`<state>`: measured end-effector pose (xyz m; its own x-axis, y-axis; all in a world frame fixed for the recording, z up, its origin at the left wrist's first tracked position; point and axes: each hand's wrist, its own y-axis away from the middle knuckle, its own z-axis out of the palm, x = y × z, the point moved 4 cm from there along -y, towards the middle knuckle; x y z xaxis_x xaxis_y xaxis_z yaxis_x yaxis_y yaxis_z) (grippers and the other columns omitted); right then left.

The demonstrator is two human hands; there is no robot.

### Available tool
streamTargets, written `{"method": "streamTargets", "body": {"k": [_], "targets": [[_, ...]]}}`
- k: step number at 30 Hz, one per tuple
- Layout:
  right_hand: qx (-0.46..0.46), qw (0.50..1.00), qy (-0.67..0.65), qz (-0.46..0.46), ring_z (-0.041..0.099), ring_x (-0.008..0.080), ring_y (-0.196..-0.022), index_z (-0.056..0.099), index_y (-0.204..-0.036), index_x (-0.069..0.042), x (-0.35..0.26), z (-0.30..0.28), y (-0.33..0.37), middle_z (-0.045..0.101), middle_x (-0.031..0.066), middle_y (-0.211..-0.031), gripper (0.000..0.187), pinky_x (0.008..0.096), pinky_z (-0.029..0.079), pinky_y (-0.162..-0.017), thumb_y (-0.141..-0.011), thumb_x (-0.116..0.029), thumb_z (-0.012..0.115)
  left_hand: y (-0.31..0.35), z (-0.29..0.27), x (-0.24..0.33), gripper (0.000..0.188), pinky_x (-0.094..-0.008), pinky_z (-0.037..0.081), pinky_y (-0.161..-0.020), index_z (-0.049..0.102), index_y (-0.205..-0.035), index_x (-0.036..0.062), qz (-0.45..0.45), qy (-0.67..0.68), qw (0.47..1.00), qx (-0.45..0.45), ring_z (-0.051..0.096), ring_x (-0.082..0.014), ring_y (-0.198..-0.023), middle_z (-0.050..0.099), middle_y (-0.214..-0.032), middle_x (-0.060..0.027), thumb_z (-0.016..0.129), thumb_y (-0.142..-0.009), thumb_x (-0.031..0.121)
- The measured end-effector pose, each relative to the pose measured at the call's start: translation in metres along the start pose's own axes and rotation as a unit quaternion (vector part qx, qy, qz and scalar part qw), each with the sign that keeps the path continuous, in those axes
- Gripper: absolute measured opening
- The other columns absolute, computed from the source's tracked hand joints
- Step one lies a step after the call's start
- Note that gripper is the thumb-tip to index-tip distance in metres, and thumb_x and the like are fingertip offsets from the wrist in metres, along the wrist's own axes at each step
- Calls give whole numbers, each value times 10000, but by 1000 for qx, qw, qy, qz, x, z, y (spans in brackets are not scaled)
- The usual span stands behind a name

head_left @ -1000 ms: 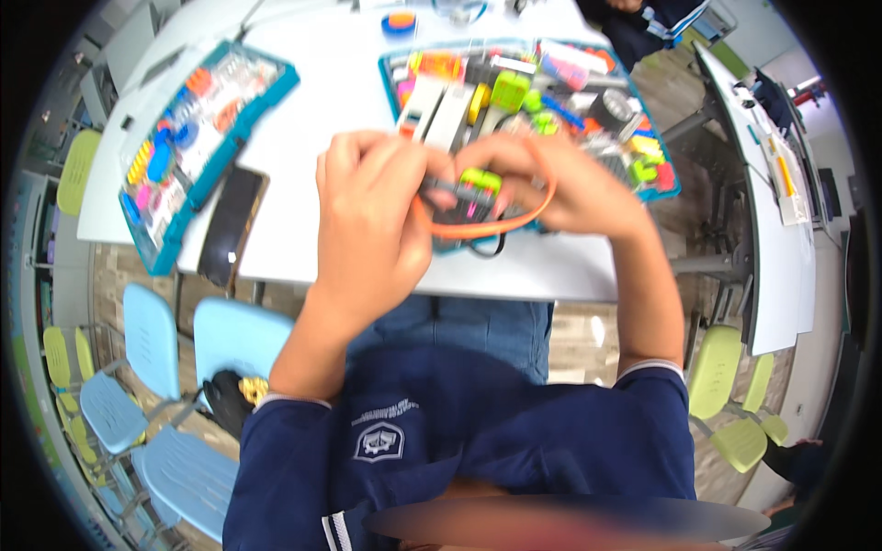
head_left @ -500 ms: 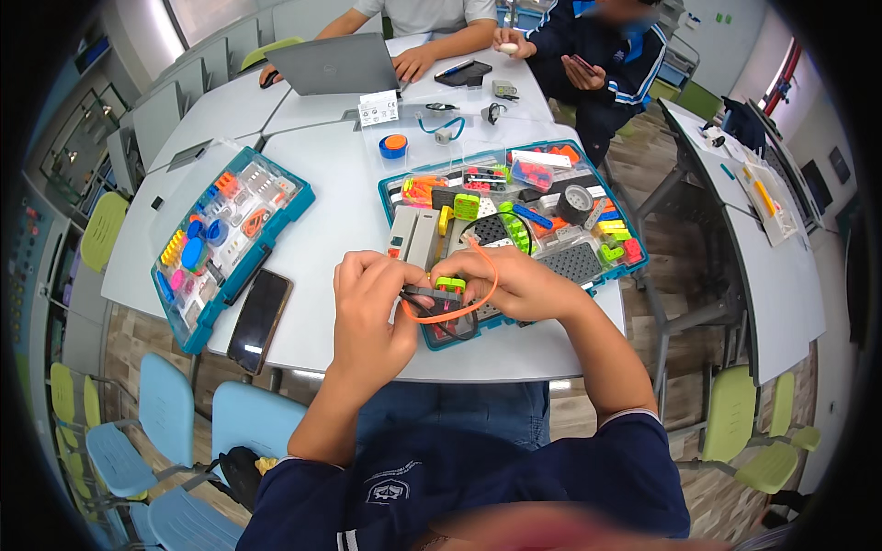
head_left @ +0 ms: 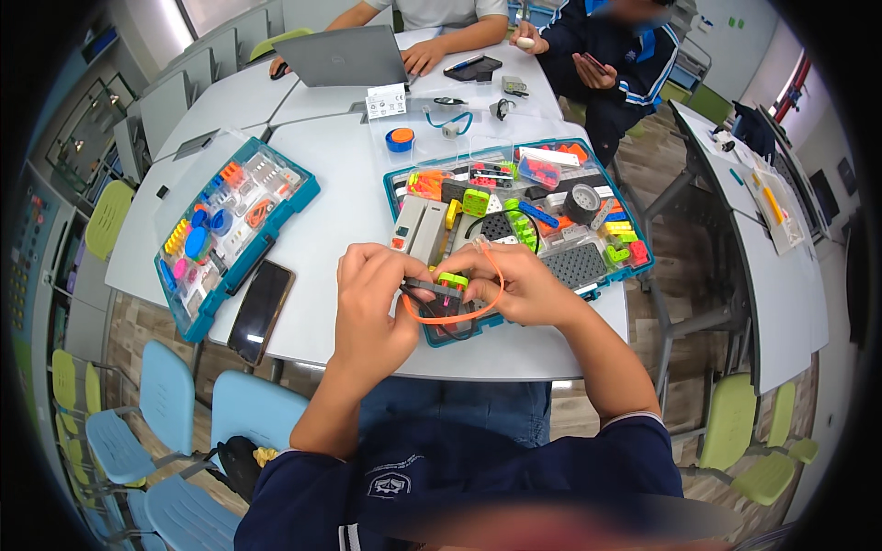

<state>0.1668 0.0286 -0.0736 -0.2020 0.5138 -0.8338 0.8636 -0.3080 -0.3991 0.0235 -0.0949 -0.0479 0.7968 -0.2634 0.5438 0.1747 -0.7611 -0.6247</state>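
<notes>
Both hands meet over the front edge of the white counter (head_left: 322, 211): left hand (head_left: 372, 298) is closed on a small grey block with a lime-green piece (head_left: 444, 286), right hand (head_left: 514, 285) pinches its other end w/ a thin orange cable loop (head_left: 459, 317) hanging under. The assembly looks only started, approx. two pieces joined. Most parts are unused in the open teal plastic parts tray (head_left: 551, 225) just behind, and in a second teal tray (head_left: 230, 230) at left.

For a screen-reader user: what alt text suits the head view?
Both hands, left hand and right hand, hold a small grey and green module with an orange cable over a teal parts tray on a white table.
</notes>
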Motion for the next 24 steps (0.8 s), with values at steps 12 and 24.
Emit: {"method": "streamTargets", "body": {"k": [12, 24], "targets": [[-12, 996, 67, -59, 707, 351, -1000, 654, -1241, -55, -1, -1, 0, 705, 158, -1121, 428, 397, 556, -892, -848, 107, 599, -1, -5, 4, 203, -410, 403, -849, 652, -879, 57, 45, -7, 999, -7, 551, -306, -934, 647, -871, -69, 654, -697, -33], [114, 986, -70, 97, 507, 25, -536, 654, -1197, -25, 5, -15, 0, 696, 12, -799, 198, 211, 381, -506, -1023, -114, 621, 7, -3, 7, 199, -378, 420, -851, 664, -879, 72, 41, -15, 999, 8, 576, -272, -909, 690, -867, -29, 665, -721, -49]]}}
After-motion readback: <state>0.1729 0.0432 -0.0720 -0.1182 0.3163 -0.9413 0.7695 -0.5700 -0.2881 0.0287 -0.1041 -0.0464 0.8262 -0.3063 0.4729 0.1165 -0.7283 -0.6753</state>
